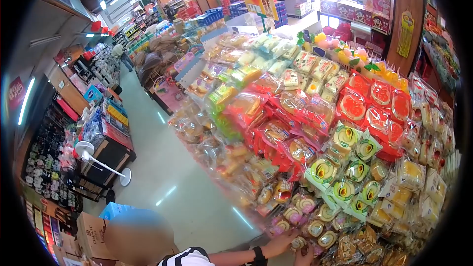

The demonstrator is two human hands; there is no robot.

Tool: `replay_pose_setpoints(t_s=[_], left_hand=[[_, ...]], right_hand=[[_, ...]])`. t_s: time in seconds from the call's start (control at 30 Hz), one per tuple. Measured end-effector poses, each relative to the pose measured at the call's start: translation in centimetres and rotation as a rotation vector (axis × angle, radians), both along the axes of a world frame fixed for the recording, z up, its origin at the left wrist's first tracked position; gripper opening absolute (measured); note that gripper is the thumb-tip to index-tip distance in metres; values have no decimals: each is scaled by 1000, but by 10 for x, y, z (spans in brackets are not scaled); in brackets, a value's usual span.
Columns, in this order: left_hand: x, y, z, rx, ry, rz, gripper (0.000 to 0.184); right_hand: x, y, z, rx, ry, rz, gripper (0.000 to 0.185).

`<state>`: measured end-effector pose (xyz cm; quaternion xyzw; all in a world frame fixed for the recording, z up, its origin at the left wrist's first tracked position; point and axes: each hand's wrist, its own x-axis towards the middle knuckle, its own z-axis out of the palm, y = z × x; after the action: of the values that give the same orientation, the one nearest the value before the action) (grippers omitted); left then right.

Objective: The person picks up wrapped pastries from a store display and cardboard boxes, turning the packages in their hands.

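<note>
A broad heap of packaged cakes (276,99) is spread beyond the grip and to its right. Within it, red packs (353,103) are stacked well beyond the hands, and green packs (343,192) are laid nearer, up and to the right of the grip. Brown packs (346,250) are bunched just to the grip's right. The left hand (282,244) is stretched to the heap's near edge; the right hand (304,257) is partly cut off beside it. Between them a small wrapped roll (298,243) is seen at the fingertips; whether it is pinched or merely touched by either hand cannot be told. The soft roll is probably best taken lightly by its wrapper, unsqueezed, and eased free slowly so that the neighbouring rolls (315,228) are not dragged along.
</note>
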<state>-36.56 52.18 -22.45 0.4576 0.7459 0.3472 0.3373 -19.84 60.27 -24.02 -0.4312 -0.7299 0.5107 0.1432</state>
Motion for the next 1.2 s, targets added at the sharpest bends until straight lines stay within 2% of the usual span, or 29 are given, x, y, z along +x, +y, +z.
replay_pose_setpoints(t_s=[0.17,0.23,0.47,0.53,0.67,0.8,0.93,1.03,1.13,1.2], left_hand=[[2,-3,4,76,-8,20,82],[2,-2,17,162,-5,29,79],[-2,6,34,132,-231,26,71],[-7,5,53,124,-291,49,71],[-15,-1,112,69,-233,22,68],[-13,-11,163,158,-217,50,67],[-9,-18,174,258,-254,114,70],[-7,-23,176,193,-263,144,70],[0,-31,179,250,-318,140,73],[5,-35,171,364,-212,88,76]], right_hand=[[4,-3,18,-52,40,-50,48],[-2,-2,52,-52,23,-69,47],[-5,-2,131,-17,127,-117,42],[-3,-3,150,-48,109,-117,43],[9,-4,135,52,113,-120,46],[4,-13,166,101,262,-140,49],[1,-17,187,141,303,-121,51],[1,-22,200,185,337,-68,52],[4,-23,196,-158,284,-94,52],[6,-25,210,24,319,-64,51]])
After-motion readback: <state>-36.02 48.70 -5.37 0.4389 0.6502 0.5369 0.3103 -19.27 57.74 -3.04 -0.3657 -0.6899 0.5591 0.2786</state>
